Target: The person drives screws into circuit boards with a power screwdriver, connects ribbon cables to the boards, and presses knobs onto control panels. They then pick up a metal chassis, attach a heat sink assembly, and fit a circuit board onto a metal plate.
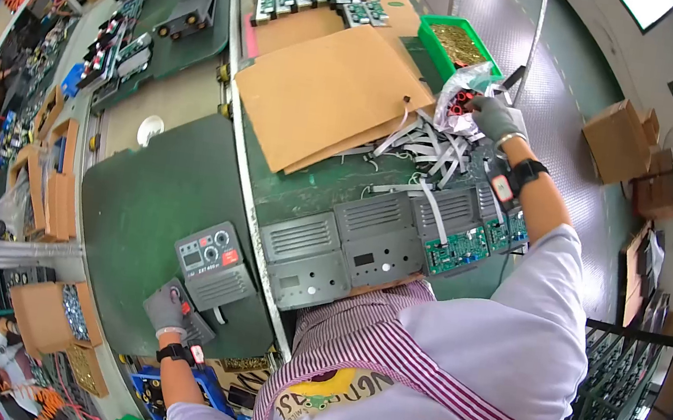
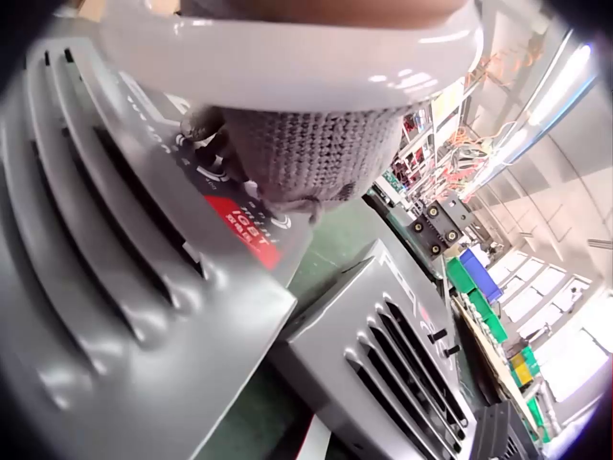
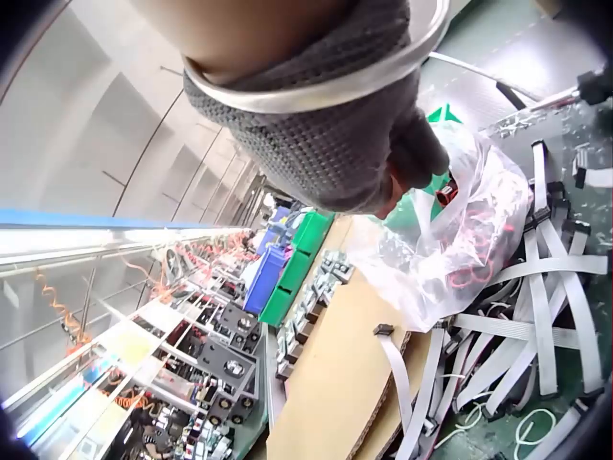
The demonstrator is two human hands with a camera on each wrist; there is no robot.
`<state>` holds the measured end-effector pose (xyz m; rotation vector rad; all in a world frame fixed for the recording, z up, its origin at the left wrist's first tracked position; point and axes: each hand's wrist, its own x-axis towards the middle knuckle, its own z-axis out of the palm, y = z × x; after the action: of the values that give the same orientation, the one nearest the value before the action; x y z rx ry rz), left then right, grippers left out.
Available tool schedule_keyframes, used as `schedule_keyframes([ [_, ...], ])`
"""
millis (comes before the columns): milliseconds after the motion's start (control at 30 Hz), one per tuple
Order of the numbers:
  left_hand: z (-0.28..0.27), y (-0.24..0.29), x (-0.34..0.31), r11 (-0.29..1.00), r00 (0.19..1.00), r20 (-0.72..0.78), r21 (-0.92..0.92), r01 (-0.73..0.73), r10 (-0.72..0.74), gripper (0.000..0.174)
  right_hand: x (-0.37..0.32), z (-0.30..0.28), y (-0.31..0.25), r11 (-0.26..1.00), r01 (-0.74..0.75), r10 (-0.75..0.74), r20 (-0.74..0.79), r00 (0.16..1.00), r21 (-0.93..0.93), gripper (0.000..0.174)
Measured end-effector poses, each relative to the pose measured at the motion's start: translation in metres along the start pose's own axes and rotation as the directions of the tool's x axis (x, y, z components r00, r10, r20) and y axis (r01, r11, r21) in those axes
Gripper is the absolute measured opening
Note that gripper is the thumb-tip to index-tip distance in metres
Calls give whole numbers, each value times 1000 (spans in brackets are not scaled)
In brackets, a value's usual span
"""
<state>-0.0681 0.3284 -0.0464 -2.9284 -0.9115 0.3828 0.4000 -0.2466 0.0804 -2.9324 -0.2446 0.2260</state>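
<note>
Right grey-gloved hand (image 1: 497,119): fingers bent at a crumpled clear plastic bag (image 3: 479,225) holding red parts, apparently open for reach; grasp cannot be told. Left grey-gloved hand (image 1: 164,309): on a grey louvred metal housing (image 1: 201,330), perhaps steadying it beneath the fingers; clench unclear.

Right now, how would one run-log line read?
left hand: on grey cover; right hand: at clear bag, red parts inside; ribbon cables: beside bag

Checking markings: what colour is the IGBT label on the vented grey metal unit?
The label is red with white lettering, clearest in the left wrist view.
</note>
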Motion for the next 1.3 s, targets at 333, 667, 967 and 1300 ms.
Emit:
schedule_keyframes([
  [333,-40,94,21,923,943,-272,-278,-266,190,31,113,90,51,995,3,7,100,995,-101,48],
  [667,-14,126,46,990,973,-182,53,-134,141,20,140,114,75,982,96,-58,224,973,-160,48],
  [967,-56,155,49,995,1000,-1,98,-14,14,24,127,108,56,981,120,-87,208,974,-150,30],
  [1300,-44,176,59,1000,1000,-17,-9,-18,18,18,117,95,46,996,-12,32,231,972,-85,51],
])
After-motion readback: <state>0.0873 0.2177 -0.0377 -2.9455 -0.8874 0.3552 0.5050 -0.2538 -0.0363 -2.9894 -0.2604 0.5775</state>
